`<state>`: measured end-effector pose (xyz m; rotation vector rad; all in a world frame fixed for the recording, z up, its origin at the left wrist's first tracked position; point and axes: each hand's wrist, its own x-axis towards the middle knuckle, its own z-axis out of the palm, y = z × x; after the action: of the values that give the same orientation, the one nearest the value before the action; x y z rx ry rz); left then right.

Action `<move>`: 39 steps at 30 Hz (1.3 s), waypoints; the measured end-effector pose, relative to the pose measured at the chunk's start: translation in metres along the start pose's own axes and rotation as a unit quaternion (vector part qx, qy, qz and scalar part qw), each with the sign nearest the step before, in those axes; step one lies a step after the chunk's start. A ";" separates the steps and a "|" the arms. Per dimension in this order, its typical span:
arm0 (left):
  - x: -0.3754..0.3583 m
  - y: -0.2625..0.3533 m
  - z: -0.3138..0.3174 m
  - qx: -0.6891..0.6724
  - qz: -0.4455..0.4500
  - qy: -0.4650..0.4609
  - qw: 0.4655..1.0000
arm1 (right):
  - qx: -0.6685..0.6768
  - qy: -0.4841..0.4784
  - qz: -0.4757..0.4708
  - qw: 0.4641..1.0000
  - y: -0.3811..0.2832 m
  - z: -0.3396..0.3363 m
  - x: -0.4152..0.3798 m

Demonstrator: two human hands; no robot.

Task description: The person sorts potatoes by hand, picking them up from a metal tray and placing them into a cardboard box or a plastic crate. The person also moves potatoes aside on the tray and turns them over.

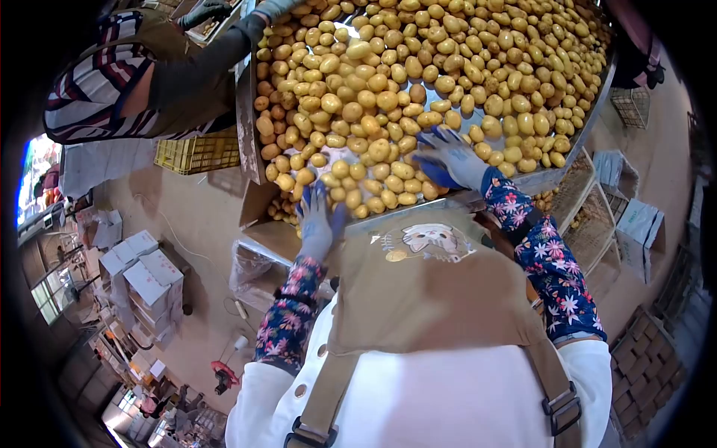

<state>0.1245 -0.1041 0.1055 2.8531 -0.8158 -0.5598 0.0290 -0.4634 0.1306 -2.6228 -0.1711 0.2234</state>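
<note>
Many yellow potatoes [358, 104] cover a metal sorting table [534, 181] in front of me. My left hand [318, 224], in a grey and blue glove, is at the table's near left edge, its fingers stretched out beside the potatoes. Just under it, a cardboard box [263, 240] has potatoes inside. My right hand [454, 158], gloved the same way, lies among the potatoes near the front edge with its fingers spread. Neither hand is closed around a potato. Bare metal shows in small patches between the potatoes.
At the left, a co-worker in a striped top [97, 97] reaches over the table with gloved hands. Another person's arm [635, 37] shows at the upper right. A yellow crate [198, 154], stacked white boxes [153, 276] and wire-sided crates [586, 201] stand around.
</note>
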 end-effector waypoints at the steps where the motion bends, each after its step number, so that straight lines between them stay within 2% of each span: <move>1: -0.012 -0.011 0.004 -0.091 0.015 0.051 0.994 | -0.061 -0.077 0.012 0.995 0.006 0.001 -0.010; 2: -0.015 -0.024 0.005 -0.077 0.018 0.036 0.996 | -0.108 -0.149 0.001 0.983 -0.001 0.004 -0.008; 3: -0.015 -0.032 -0.003 -0.062 0.022 0.020 0.998 | -0.046 -0.141 0.043 0.988 -0.032 -0.015 -0.007; 5: 0.004 -0.033 -0.021 0.000 0.069 0.208 0.976 | 0.154 -0.086 -0.003 0.984 -0.018 0.055 0.014; 7: 0.054 -0.027 -0.043 -0.041 0.113 0.317 0.941 | 0.270 -0.270 -0.038 0.923 -0.051 0.046 0.057; 9: 0.111 -0.012 -0.066 -0.101 0.052 0.286 0.952 | 0.398 -0.153 -0.114 0.897 -0.070 0.099 0.081; 10: 0.139 -0.004 -0.073 -0.111 -0.010 0.244 0.963 | 0.395 -0.151 -0.112 0.899 -0.081 0.080 0.088; 12: 0.193 0.011 -0.066 -0.234 -0.058 0.230 0.943 | 0.455 -0.193 -0.019 0.869 -0.106 0.022 0.091; 13: 0.196 0.032 -0.077 -0.301 -0.101 0.127 0.940 | 0.397 -0.143 -0.048 0.905 -0.088 0.043 0.100; 15: 0.167 0.082 -0.089 -0.108 -0.140 0.040 0.983 | 0.350 0.017 -0.025 0.936 -0.057 0.018 0.072; 16: 0.166 0.070 -0.066 -0.018 -0.073 -0.006 0.997 | 0.224 0.039 0.008 0.974 -0.042 0.001 0.057; 17: 0.148 0.078 -0.071 -0.006 -0.046 -0.025 0.999 | 0.096 0.061 0.041 0.993 -0.028 -0.011 0.041; 19: 0.115 0.059 -0.041 0.094 0.038 -0.057 0.993 | 0.019 0.147 -0.018 0.989 -0.002 -0.003 0.000; 20: 0.094 0.058 -0.037 0.092 0.058 -0.029 0.994 | 0.020 0.145 -0.019 0.989 0.009 -0.007 -0.014; 21: 0.073 0.059 -0.035 0.091 0.075 -0.003 0.993 | 0.026 0.074 -0.025 0.997 0.017 -0.009 -0.025; 22: 0.057 0.059 -0.040 0.035 0.072 -0.028 0.996 | 0.033 0.002 -0.031 0.999 0.017 -0.007 -0.029; 23: 0.046 0.045 -0.023 0.048 0.089 -0.010 0.995 | 0.039 -0.001 -0.036 0.999 0.009 -0.015 -0.018; 24: 0.032 0.033 -0.005 0.064 0.088 0.010 0.994 | 0.164 -0.029 0.106 0.980 -0.001 -0.032 0.001; 25: 0.021 0.025 0.004 0.082 0.087 0.033 0.992 | 0.281 -0.056 0.243 0.927 -0.003 -0.041 0.017; 26: 0.012 0.023 0.001 0.085 0.082 0.035 0.992 | 0.355 0.130 0.151 0.914 0.012 -0.004 0.028; 27: 0.005 0.023 -0.002 0.031 -0.001 0.001 1.000 | 0.356 0.130 0.144 0.914 0.003 -0.011 0.041; 28: -0.001 0.023 -0.005 -0.025 -0.083 -0.034 0.996 | 0.267 0.200 0.141 0.932 -0.009 -0.015 0.059; 29: -0.006 0.017 -0.001 -0.023 -0.089 -0.032 0.995 | 0.177 0.268 0.137 0.937 -0.025 -0.017 0.074; 31: -0.018 -0.003 0.015 -0.115 -0.121 0.055 0.984 | -0.033 0.099 0.178 0.978 -0.045 0.027 0.086; 32: -0.022 -0.012 0.019 -0.066 -0.163 0.010 0.984 | -0.025 0.002 0.145 0.989 -0.059 0.026 0.083; 33: -0.026 -0.022 0.021 -0.063 -0.166 0.010 0.984 | -0.095 0.005 0.047 0.994 -0.064 0.037 0.075; 35: -0.036 -0.038 0.028 -0.140 -0.181 0.013 0.973 | -0.001 -0.050 -0.012 0.999 -0.059 0.021 0.053; 37: -0.047 -0.046 0.032 -0.096 -0.186 0.016 0.978 | 0.037 -0.004 -0.030 0.999 -0.014 0.032 0.025; 38: -0.051 -0.055 0.041 -0.097 -0.178 0.054 0.978 | -0.030 0.007 -0.024 0.999 -0.011 0.016 0.008; 39: -0.053 -0.059 0.046 -0.099 -0.167 0.092 0.977 | -0.045 0.035 0.021 0.998 -0.006 0.010 -0.008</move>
<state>0.0939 -0.0268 0.0665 2.8117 -0.2352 -0.3755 0.0188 -0.4548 0.1263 -2.7206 -0.1036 0.1425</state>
